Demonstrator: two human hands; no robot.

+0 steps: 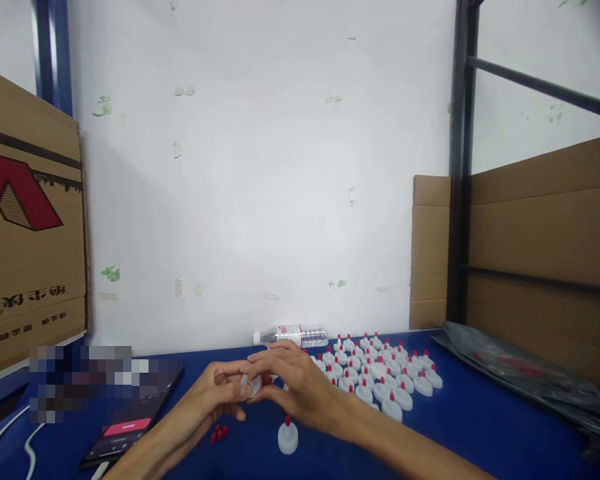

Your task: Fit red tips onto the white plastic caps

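Above the blue tabletop (250, 460), my left hand (220, 390) is closed on a white plastic nozzle cap (252, 387). My right hand (295, 380) meets it from the other side, its fingers closed around the same cap. Fingers cover most of this cap, so whether a red tip is on it is hidden. Several small red tip caps (219, 435) lie loose below my left hand. One white nozzle cap with a red tip (288, 438) stands upright on the table below my right hand.
Many red-tipped white nozzle caps (403, 399) stand grouped to the right. Against the wall lies a clear water bottle (314, 335). A phone (130, 427) with a white cable (30, 447) and a cardboard box (35, 267) are left; a grey plastic bag (510, 367) is right.
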